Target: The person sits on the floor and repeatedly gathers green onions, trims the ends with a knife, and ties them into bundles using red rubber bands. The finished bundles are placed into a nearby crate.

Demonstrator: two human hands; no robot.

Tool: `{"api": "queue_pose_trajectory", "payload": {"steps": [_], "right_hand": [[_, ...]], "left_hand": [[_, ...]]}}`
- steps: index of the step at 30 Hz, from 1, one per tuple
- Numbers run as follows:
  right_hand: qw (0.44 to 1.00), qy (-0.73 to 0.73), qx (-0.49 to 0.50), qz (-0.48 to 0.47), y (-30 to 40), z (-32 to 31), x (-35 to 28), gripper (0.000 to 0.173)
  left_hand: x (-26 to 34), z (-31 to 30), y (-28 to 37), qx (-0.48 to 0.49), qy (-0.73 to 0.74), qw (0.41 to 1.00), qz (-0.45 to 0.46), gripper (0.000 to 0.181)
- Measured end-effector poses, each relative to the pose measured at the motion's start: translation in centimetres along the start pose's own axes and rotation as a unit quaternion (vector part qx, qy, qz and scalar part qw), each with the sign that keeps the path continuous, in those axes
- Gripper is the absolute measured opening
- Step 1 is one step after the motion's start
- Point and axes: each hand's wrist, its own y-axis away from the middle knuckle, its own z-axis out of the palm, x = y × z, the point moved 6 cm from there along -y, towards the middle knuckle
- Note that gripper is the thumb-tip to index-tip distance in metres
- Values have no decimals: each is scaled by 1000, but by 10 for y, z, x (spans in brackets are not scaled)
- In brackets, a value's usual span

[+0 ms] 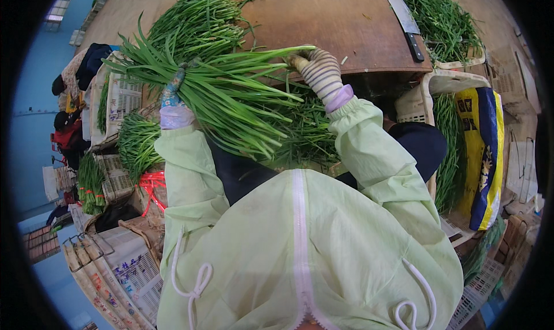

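A loose bunch of long green chives (236, 98) fans out over my lap, its pale stem ends towards the right. My left hand (174, 87), in a flower-patterned glove, grips the bunch around its leafy part. My right hand (318, 70) wears a soiled striped glove and pinches the pale ends of a few stalks, drawn out level above the others. Under the bunch, more loose green leaves (309, 133) lie in front of my body. A larger heap of chives (199, 25) rests on the wooden table (303, 23) just beyond my left hand.
A cleaver (404, 20) lies near the table's right corner, beside a heap of greens (450, 20). At my right stand a white plastic crate (456, 77) and a yellow-and-blue sack (480, 157). Crates (125, 100) and red ties (152, 187) are at left; people (69, 135) sit beyond.
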Motion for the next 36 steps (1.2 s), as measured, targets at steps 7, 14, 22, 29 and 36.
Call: {"api": "queue_pose_trajectory", "payload": {"steps": [7, 14, 22, 29, 36], "right_hand": [[911, 408, 3, 61, 41, -66, 27, 24], [974, -161, -160, 21, 42, -14, -6, 39], [912, 103, -183, -353, 16, 27, -36, 51], [967, -37, -249, 38, 62, -7, -18, 25], [973, 169, -158, -10, 56, -55, -5, 47]], "left_hand": [[7, -17, 11, 63, -2, 997, 39, 32], [27, -40, 46, 99, -272, 941, 173, 46], [22, -12, 30, 83, -15, 979, 186, 35], [19, -13, 33, 125, -25, 984, 123, 29], [37, -59, -4, 89, -38, 991, 87, 35]]}}
